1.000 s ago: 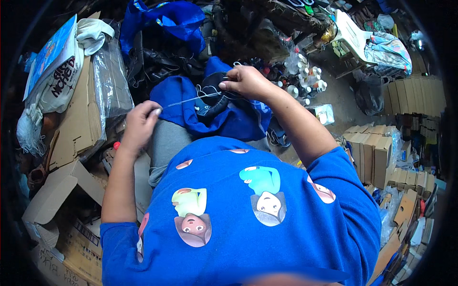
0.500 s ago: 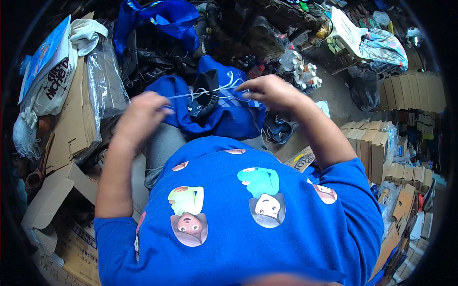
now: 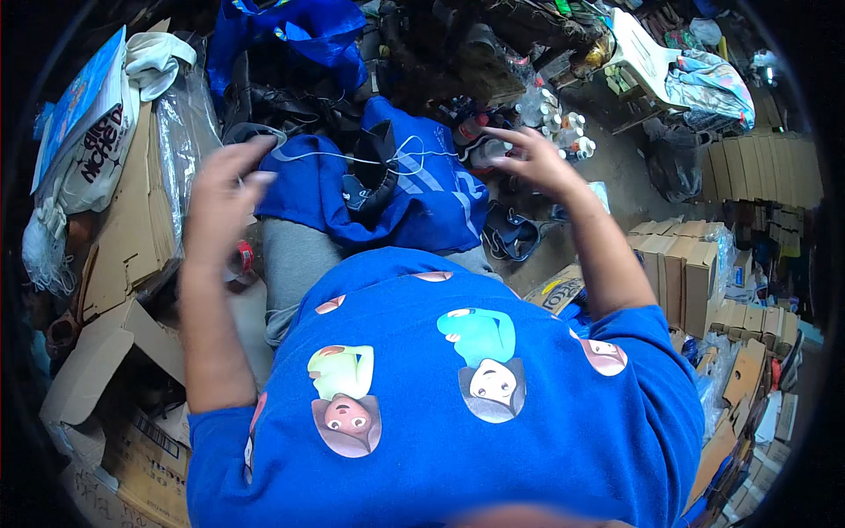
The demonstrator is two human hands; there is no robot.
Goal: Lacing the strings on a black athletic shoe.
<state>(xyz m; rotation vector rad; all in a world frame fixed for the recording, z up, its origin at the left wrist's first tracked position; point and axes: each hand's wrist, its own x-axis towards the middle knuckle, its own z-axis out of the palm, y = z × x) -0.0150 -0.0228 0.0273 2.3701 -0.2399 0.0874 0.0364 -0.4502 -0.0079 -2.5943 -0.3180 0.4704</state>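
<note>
White thread [image 3: 352, 158] is stretching taut between both hands above a black shoe [image 3: 374, 172] lying on blue cloth [image 3: 431, 211] across the lap. Left hand [image 3: 220, 198], blurred, is pinching one end; right hand [image 3: 528, 163] is spreading its fingers, its hold on the thread unclear.

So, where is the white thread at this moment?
In the head view the white thread stretches across the upper middle, from the left hand toward the right hand, passing over the black shoe piece on the blue cloth.
</note>
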